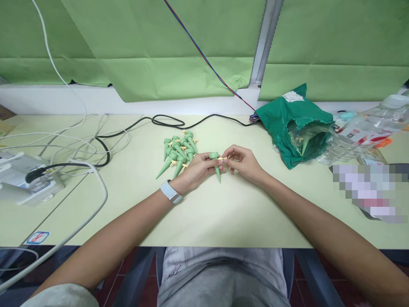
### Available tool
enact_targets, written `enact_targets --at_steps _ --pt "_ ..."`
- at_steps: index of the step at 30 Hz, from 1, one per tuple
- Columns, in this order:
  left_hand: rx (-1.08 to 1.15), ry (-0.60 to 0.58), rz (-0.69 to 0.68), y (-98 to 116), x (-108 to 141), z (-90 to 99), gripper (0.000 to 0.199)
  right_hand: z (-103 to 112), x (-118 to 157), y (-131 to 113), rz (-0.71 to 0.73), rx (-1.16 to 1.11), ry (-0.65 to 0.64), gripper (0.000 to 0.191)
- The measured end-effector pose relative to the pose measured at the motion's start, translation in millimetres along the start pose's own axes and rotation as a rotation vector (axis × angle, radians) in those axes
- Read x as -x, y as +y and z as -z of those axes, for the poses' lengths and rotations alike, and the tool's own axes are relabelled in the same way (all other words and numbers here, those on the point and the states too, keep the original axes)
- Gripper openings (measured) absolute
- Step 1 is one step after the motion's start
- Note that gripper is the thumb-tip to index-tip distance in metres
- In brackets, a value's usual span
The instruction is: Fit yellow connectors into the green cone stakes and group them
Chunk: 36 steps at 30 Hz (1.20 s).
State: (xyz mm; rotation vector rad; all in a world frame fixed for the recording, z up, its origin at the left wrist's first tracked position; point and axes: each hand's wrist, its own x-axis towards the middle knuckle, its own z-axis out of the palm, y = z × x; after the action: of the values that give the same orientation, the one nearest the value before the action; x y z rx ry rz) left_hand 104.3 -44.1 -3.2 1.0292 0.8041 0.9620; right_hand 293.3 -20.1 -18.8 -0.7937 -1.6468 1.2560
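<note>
**A:** What have we got in our hands?

**B:** Our left-hand fingers (204, 158) are closed around a tapered green plastic spike (216, 167), holding it tip-down just above the worktop (204, 213), in front of us and near the middle.

**A:** And the other hand?

**B:** Our right-hand fingers (230, 155) are pinched shut on a small cream fitting (222, 158), right at the spike's head.

**A:** What lies close by?

**B:** A pile of matching spikes (179, 151) lies just beside our left hand, with cream fittings among them. A wristwatch (171, 192) sits on that wrist.

**A:** Further out?

**B:** To our right we see a green plastic bag (306, 128) with a spike showing in its opening, then a clear plastic bottle (373, 123) lying on its side. To our left, a black cable (128, 128) loops across the worktop.
</note>
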Motion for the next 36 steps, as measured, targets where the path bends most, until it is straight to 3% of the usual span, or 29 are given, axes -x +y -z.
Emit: enact_targets --at_steps 7,17,26,31,36 --pt "-0.003 0.014 0.012 -0.6 0.6 1.5 0.019 -0.8 -0.9 3.0 -0.027 -0.111 0.027 0.025" --pt "0.004 0.026 0.017 3.1 2.6 -2.1 0.021 -2.5 -0.4 2.6 -0.092 -0.064 0.007 0.027" --pt "0.018 0.033 0.019 2.8 1.9 0.7 0.016 6.4 -0.8 0.4 -0.023 -0.007 0.011 0.025" --pt "0.038 0.066 0.038 4.4 2.0 -1.1 0.018 25.9 -9.2 16.2 -0.041 0.283 0.176 0.018" --pt "0.044 0.063 0.045 4.6 3.3 -1.7 0.017 65.7 -28.5 37.8 -0.015 0.585 0.406 0.011"
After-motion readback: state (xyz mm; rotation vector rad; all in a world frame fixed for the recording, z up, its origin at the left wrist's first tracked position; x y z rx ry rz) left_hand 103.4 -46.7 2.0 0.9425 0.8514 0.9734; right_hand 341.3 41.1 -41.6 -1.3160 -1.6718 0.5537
